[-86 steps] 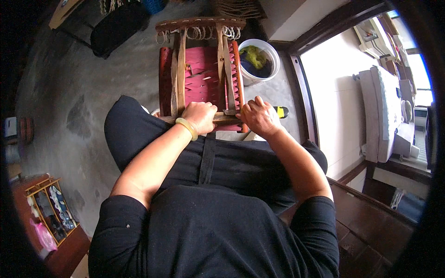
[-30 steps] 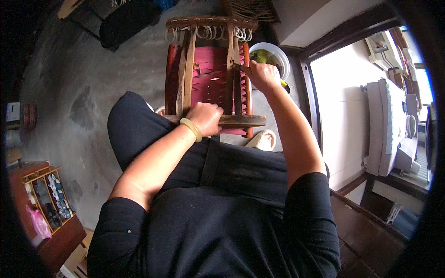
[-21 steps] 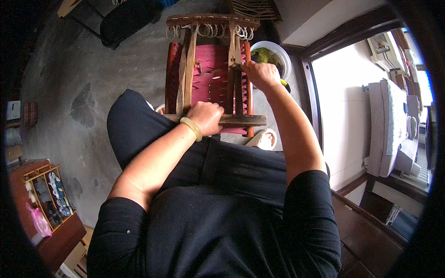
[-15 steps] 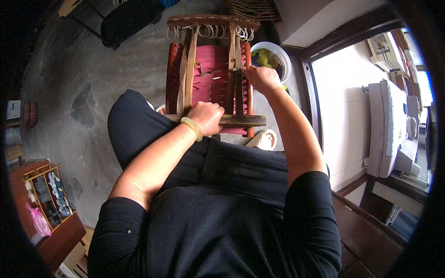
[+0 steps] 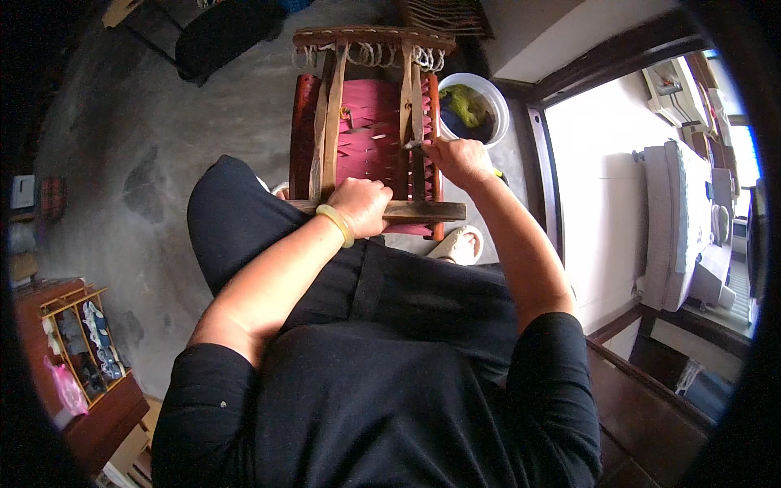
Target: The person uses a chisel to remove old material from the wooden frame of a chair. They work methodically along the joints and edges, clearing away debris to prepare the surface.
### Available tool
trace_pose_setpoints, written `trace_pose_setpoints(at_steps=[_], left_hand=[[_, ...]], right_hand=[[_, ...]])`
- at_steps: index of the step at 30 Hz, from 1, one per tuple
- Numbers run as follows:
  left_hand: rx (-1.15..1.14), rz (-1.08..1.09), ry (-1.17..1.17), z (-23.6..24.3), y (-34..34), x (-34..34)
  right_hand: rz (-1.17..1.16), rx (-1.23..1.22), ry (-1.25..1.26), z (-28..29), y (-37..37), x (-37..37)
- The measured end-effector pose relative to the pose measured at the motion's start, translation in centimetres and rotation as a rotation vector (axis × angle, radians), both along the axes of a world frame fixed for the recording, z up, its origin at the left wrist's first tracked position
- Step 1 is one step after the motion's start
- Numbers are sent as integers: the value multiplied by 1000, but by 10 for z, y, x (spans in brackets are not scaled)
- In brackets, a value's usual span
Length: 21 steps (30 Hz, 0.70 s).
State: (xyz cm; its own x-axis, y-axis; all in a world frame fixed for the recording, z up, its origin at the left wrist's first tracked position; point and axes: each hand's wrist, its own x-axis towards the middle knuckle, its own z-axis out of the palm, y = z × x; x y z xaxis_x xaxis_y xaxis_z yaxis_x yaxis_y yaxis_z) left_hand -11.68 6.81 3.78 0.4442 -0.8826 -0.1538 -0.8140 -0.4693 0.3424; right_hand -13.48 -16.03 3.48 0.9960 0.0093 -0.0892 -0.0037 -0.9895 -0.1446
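A wooden frame (image 5: 329,138), apparently of a small stool, rests in front of me. Its two pairs of slats run between a far bar (image 5: 374,38) with pale cord loops and a near bar (image 5: 427,212). My left hand (image 5: 362,207), with a pale bangle at its wrist, is wrapped round the near bar. Beneath the slats lies a pink woven-strip seat (image 5: 370,150) between reddish wooden rails. My right hand (image 5: 460,161) is closed at the right-hand slats; a small whitish end juts from its fingers toward the wood. What it holds is mostly hidden.
A white bucket (image 5: 502,122) with yellow-green and dark cloth stands beyond my right hand. A slipper (image 5: 460,246) on my foot shows by the frame's near right corner. Far left is a black seat (image 5: 224,45); a doorway (image 5: 547,179) opens at right.
My right hand has moved a little nearer to me along the right-hand slats. The left hand keeps its hold on the near bar.
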Motion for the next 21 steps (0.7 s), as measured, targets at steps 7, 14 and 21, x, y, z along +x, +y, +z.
trace_pose_setpoints(at_steps=[7,14,21], left_hand=[[18,15,-1,-6,2,0],[23,13,-27,-4,1,-1],[47,7,-22,0,0,-1]], right_hand=[[119,-32,-111,1,8,-30],[303,1,-216,26,10,-51],[299,-61,-327,13,-10,-1]])
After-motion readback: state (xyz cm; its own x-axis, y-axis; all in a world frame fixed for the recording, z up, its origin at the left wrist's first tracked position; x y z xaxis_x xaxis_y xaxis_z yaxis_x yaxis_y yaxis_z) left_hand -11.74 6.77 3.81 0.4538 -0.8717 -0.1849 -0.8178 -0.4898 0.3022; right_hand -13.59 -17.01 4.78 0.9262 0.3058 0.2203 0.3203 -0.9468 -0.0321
